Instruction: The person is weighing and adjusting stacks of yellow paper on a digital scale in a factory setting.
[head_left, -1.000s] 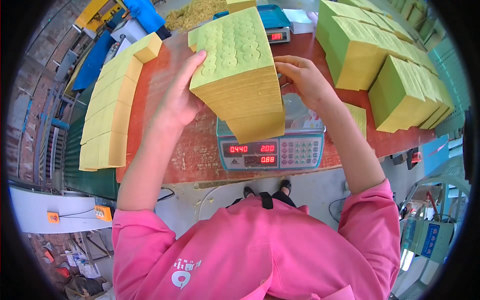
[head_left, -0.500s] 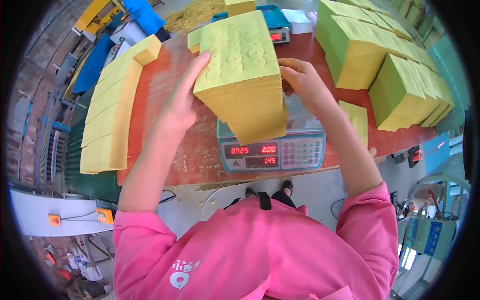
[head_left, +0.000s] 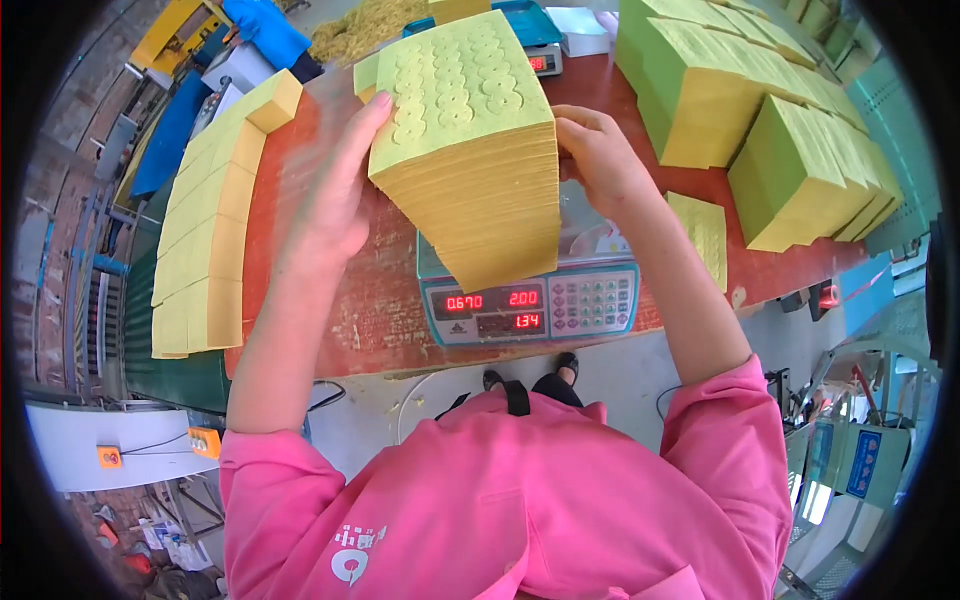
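A thick stack of yellow paper (head_left: 470, 170), its top sheet stamped with round patterns, was tilted over the plate of the digital scale (head_left: 590, 300) at the near side of the red desk (head_left: 330, 320); whether its underside touched the plate could not be told. The left hand (head_left: 345, 190) had its grip closed on the stack's left side, thumb along the top edge. The right hand (head_left: 600, 165) had bent fingers at the right side; their tips were hidden, so whether that grip pinched any sheets could not be told. A low yellow pile (head_left: 705, 235) lay just right of the scale, taller yellow stacks (head_left: 700, 90) stood farther right, and a row of yellow bundles (head_left: 205, 210) ran along the left.
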